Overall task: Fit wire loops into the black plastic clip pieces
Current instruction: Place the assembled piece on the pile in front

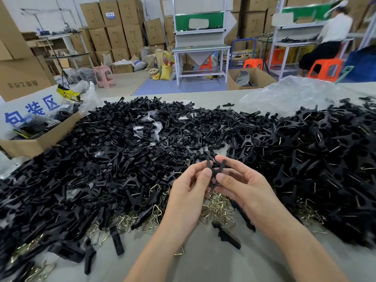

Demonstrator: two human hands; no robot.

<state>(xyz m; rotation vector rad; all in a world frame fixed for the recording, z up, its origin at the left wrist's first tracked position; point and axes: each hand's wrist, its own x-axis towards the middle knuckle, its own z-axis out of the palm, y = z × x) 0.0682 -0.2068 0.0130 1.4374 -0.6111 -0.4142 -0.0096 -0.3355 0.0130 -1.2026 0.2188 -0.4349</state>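
Both hands meet at the middle of the table over a black plastic clip (214,171) made of two crossed pieces. My left hand (190,187) pinches its left piece between thumb and fingers. My right hand (242,185) pinches its right piece the same way. Whether a wire loop sits in the clip's lower end is hidden by my fingers. Directly below my hands lies a heap of brass-coloured wire loops (218,208). A large pile of loose black clip pieces (114,151) covers the left and middle of the table.
Joined clips with wire showing are heaped at the right (325,151). A cardboard box (38,139) stands at the left edge and a clear plastic bag (291,94) at the back right. Single black pieces (226,236) lie on the bare cloth near me. A person sits at a far bench.
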